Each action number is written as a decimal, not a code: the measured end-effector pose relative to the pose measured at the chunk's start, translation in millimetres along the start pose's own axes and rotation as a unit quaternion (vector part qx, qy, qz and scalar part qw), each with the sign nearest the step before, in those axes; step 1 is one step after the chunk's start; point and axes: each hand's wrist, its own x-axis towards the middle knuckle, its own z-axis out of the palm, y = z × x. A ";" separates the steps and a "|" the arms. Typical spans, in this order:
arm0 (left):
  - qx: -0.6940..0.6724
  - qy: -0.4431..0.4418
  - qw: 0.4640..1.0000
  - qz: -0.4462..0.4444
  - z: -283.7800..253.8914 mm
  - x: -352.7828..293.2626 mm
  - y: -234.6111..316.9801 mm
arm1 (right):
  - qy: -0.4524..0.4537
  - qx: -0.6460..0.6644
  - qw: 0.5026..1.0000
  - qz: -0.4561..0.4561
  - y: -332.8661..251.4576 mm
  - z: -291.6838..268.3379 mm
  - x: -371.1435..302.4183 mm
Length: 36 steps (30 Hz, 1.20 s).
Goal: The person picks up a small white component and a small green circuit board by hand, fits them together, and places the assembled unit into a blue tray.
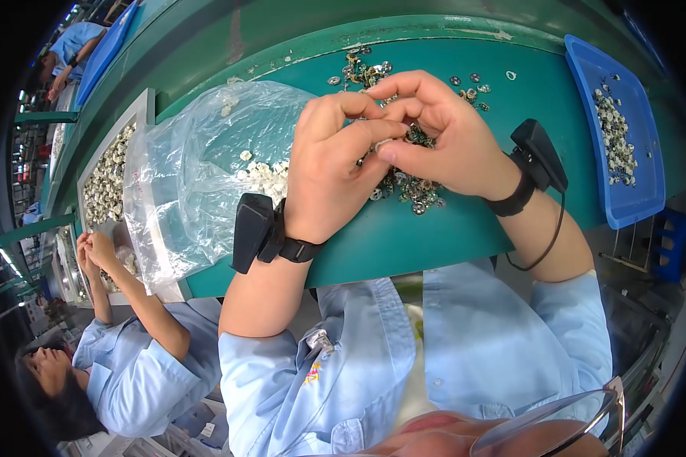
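Over the middle of the green table (465, 236), my left hand (328, 164) and my right hand (453, 141) meet with fingers curled and fingertips almost touching. Between the thumbs a small whitish part (382, 144) shows in part; the fingers cover the rest. My left hand pinches at it, and my right thumb presses close beside it. Small round metal parts (419, 194) lie heaped just below and behind my hands. To the left, a clear plastic bag (183, 152) lies spread out, with small white plastic parts (267, 179) at its mouth, near my left wrist.
More metal parts (366, 72) lie beyond my hands. At the far right stands a blue tray (613, 206) with small pale parts. On the left is a white-framed tray (103, 179) of similar pieces, where a co-worker's hands (95, 251) are. Black devices are strapped to my wrists.
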 end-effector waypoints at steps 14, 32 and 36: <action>0.108 0.020 0.993 0.049 -4.5 2.1 -1.7 | 0.116 -0.445 0.869 -0.184 -11.1 7.1 -2.4; -0.318 0.041 0.910 -0.261 -2.1 -1.7 -3.1 | 0.148 -0.300 0.931 -0.146 -16.8 -5.1 -1.7; -0.498 0.044 0.813 -0.296 -8.2 0.2 -3.1 | 0.145 -0.232 0.951 -0.145 -10.7 -7.9 0.6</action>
